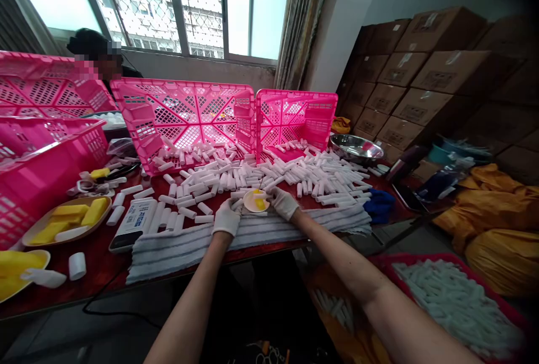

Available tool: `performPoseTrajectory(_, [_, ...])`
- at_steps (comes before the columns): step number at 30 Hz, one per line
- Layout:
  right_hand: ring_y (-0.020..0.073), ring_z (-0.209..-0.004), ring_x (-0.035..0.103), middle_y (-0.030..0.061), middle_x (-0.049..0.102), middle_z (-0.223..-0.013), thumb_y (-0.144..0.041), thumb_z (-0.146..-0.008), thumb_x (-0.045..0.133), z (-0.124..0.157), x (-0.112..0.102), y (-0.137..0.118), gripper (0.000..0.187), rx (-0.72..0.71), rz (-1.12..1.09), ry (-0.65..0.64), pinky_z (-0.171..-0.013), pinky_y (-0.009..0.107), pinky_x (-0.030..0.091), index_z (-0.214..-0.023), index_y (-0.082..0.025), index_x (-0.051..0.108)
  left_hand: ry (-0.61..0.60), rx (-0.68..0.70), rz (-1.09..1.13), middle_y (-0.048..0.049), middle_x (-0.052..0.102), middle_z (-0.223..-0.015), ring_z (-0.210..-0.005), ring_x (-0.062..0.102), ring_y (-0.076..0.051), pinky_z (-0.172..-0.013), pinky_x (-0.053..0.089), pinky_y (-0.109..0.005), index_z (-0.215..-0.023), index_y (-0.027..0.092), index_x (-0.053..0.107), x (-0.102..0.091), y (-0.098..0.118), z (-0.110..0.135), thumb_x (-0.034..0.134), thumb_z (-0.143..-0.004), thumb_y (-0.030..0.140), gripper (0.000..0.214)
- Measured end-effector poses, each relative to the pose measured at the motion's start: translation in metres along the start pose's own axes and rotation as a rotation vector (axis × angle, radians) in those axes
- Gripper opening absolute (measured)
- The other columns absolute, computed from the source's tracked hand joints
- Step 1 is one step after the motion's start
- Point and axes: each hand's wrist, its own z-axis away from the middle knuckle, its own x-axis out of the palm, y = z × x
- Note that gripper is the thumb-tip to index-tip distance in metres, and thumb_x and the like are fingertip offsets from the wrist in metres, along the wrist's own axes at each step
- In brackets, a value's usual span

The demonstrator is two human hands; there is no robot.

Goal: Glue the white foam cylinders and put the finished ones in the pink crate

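Note:
My left hand (227, 219), in a white glove, is closed at the left of a small pale dish (250, 202) with a yellow piece (260, 204) in it. My right hand (284, 203), also gloved, is closed at the dish's right side, fingers curled. A thin dark line rises above the dish near its fingertips. What either hand grips is too small to make out. Under both wrists lies a striped grey towel (177, 251). Just beyond the hands a heap of short white tubes (311, 176) spreads over the dark red table (99, 263).
Two pink crates (189, 86) (297, 94) lie tipped toward me behind the heap. At the left are a scale (130, 226), a plate of yellow blocks (31, 237) and another person (99, 55). A steel bowl (356, 148) and blue cloth (379, 205) are at the right.

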Motion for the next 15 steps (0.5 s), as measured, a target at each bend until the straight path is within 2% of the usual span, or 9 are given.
performPoseTrajectory(2, [0.0153,-0.088,0.059,0.0035,0.065,-0.095,-0.025,-0.071,0.061,0.0060,0.0009,0.0056,0.018,-0.001,0.009,0.000,-0.088,0.033,0.045,-0.088,-0.018,0.061,-0.001,0.006,0.003,-0.0113,0.067,-0.103,-0.094,0.062,-0.021,-0.089,0.046,-0.032,-0.108,0.014,0.061,0.0005,-0.0009,0.0001,0.057,-0.078,0.034,0.037])
performPoseTrajectory(5, [0.0157,-0.092,0.059,0.0055,0.065,-0.103,-0.030,-0.075,0.058,0.0078,0.0014,0.0089,0.028,0.001,0.008,-0.014,-0.088,0.033,0.046,-0.100,-0.018,0.060,0.000,0.006,0.000,-0.0103,0.067,-0.102,-0.095,0.062,-0.020,-0.090,0.046,-0.033,-0.107,0.015,0.061,0.0000,-0.0001,0.0008,0.057,-0.078,0.033,0.035])
performPoseTrajectory(8, [0.0166,-0.084,0.061,0.0054,0.067,-0.094,-0.032,-0.076,0.058,0.0055,-0.0007,0.0098,0.025,0.001,0.011,-0.037,-0.083,0.033,0.048,-0.097,-0.018,0.063,-0.001,0.001,-0.003,-0.0105,0.067,-0.103,-0.095,0.062,-0.020,-0.090,0.046,-0.033,-0.107,0.014,0.061,-0.0014,0.0023,0.0015,0.057,-0.077,0.031,0.034])
performPoseTrajectory(12, [0.0198,-0.087,0.059,0.0066,0.067,-0.090,-0.028,-0.069,0.065,0.0060,-0.0052,0.0109,0.022,-0.031,0.023,-0.031,-0.089,0.036,0.045,-0.087,-0.017,0.067,-0.008,-0.005,0.008,-0.0106,0.067,-0.103,-0.093,0.063,-0.020,-0.089,0.047,-0.032,-0.106,0.014,0.061,-0.0019,0.0038,0.0015,0.056,-0.078,0.031,0.034])
performPoseTrajectory(15, [0.0200,-0.090,0.059,0.0070,0.067,-0.094,-0.031,-0.070,0.064,0.0077,-0.0044,0.0098,0.029,-0.040,0.007,-0.052,-0.088,0.035,0.046,-0.096,-0.017,0.067,-0.008,-0.012,0.012,-0.0103,0.067,-0.102,-0.093,0.062,-0.020,-0.090,0.046,-0.033,-0.106,0.014,0.061,-0.0010,0.0033,0.0013,0.057,-0.077,0.031,0.034])
